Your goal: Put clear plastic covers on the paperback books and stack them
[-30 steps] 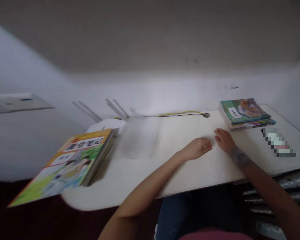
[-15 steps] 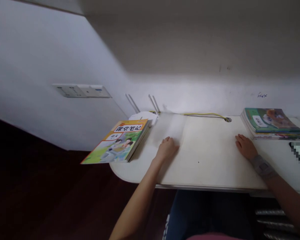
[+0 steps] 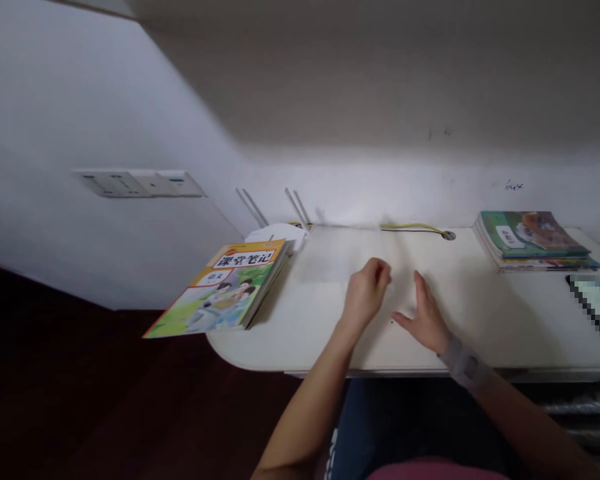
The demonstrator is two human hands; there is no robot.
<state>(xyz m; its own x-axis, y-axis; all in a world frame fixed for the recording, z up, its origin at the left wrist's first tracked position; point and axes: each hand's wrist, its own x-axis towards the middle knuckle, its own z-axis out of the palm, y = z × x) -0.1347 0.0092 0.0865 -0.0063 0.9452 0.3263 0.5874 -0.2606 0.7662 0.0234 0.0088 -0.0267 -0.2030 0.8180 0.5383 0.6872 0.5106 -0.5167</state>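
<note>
A faint translucent sheet [image 3: 330, 257], like clear plastic, spreads over the white desk [image 3: 285, 340] and veils part of the cable behind it. My left hand [image 3: 366, 293] is closed at the sheet's near right side, fingers curled in; the sheet's edge is hard to see there. Just to the right, my right hand [image 3: 424, 313] hovers low over the desk with thumb and fingers apart, holding nothing visible. It wears a grey wristband [image 3: 465, 363].
A stack of books [image 3: 220, 290] overhangs the desk's left end, beside a white router [image 3: 280, 233] with antennas. More books [image 3: 535, 237] and a phone [image 3: 597, 303] are at right. A yellow cable [image 3: 415, 226] runs along the wall to a hole [image 3: 449, 235].
My left hand has moved right and curled closed, the sheet's edge shifting right with it. My right hand has come left from beside the right-hand books. The view has turned slightly right.
</note>
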